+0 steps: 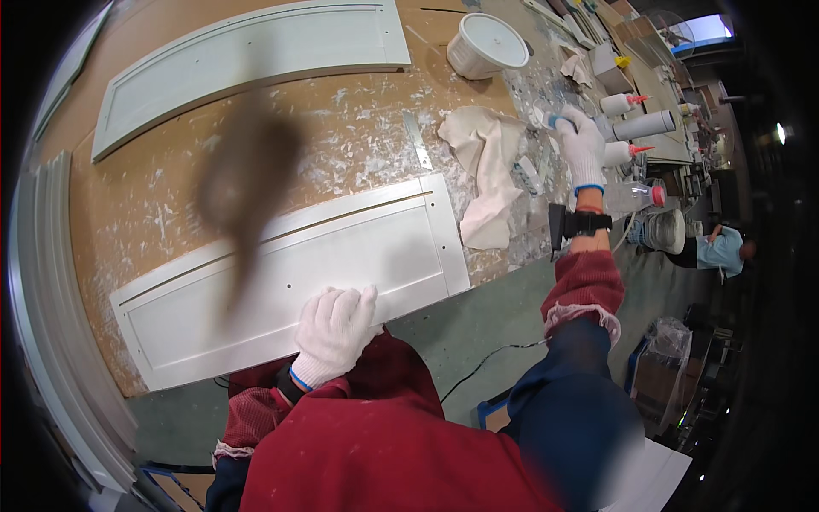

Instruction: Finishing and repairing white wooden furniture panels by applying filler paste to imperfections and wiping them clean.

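Note:
My left hand [334, 331], in a white knit glove, rests on the near edge of a white framed panel [358, 249]. Its fingers bend loosely over the surface and the thumb stands apart. Out to the far right, my gloved right hand [582, 147] is closed on a small light-blue object [560, 124] whose kind is mostly hidden by the fingers. Close by are white bottles with red nozzles [621, 104], a white cylinder [644, 125] and a crumpled cream cloth [485, 166]. A blurred dark shape [252, 171] covers parts of the panel and tabletop.
A second white panel [256, 51] lies farther back on the paint-spattered table [358, 119]. A lidded white bucket [486, 47], a metal strip [417, 141] and a clear bottle [630, 197] are also there. Long white mouldings [64, 316] line the left. Another person [718, 250] is at far right.

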{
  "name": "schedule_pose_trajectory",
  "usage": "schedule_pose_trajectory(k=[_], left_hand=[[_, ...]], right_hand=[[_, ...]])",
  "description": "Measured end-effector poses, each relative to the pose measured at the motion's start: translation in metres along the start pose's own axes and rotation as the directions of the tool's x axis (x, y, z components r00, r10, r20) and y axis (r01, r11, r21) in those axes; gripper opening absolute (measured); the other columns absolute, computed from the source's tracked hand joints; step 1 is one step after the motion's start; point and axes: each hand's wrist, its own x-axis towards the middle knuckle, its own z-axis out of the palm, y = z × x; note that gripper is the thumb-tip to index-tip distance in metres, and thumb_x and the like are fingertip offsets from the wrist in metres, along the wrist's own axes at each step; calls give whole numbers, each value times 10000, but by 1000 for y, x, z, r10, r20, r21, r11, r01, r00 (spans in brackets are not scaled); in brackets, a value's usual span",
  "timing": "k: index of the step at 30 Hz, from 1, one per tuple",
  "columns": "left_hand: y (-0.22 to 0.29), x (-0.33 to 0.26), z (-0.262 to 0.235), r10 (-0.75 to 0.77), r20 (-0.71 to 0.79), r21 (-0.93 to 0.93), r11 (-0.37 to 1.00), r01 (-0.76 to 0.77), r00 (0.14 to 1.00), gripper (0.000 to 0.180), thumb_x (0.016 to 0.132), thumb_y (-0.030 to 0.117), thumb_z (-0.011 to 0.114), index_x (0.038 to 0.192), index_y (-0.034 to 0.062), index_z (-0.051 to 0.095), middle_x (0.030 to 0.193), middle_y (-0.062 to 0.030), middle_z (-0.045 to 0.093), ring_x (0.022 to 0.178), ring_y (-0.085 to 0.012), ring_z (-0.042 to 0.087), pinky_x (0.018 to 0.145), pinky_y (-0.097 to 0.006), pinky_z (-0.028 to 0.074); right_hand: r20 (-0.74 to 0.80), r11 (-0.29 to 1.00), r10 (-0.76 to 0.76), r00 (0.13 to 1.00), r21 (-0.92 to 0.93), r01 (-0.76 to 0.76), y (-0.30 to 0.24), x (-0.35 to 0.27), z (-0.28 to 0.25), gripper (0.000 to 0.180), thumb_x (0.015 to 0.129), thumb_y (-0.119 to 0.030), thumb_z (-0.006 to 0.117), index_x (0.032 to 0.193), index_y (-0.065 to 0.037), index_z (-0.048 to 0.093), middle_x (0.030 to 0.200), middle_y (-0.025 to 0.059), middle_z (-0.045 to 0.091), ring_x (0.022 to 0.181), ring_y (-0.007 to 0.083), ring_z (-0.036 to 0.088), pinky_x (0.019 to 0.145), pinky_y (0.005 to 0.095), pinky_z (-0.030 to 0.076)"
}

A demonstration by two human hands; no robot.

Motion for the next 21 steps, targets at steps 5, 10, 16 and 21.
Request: schedule_pose_trajectory(k=[5, 10, 16, 21], left_hand=[[-1, -7, 2, -8, 18, 59, 998, 7, 1000, 711, 449, 280, 782, 1116, 118, 600, 930, -32, 527, 859, -238, 562, 738, -357, 471], [-1, -10, -1, -12, 52, 89, 996, 7, 999, 720, 466, 298, 782, 1138, 124, 592, 942, -31, 532, 887, -245, 558, 742, -366, 470], [1, -6, -6, -40, -41, 44, 998, 42, 998, 460, 613, 244, 659, 1057, 138, 604, 836, -7, 507, 836, -183, 557, 706, -330, 466], [1, -6, 1, -40, -6, 0, 999, 40, 999, 599, 520, 298, 748, 1081, 151, 600, 876, 2, 502, 843, -190, 543, 735, -330, 473]], right_hand=[[208, 997, -18, 978, 74, 3, -16, -51, -10, 359, 790, -258, 639, 1104, -85, 649, 1046, 183, 642, 990, 329, 607, 868, 374, 462], [229, 994, -98, 968, -32, 108, -24, -68, -5, 360, 815, -250, 606, 1136, -90, 633, 1077, 161, 628, 1032, 308, 590, 892, 370, 448], [231, 953, -240, 943, -128, 274, -6, -70, -4, 297, 838, -228, 553, 1091, -98, 642, 991, 173, 620, 948, 339, 576, 841, 417, 446], [185, 983, -178, 966, -7, 183, -13, -71, -2, 335, 838, -201, 556, 1136, -69, 630, 1037, 186, 622, 980, 330, 583, 882, 390, 441]])
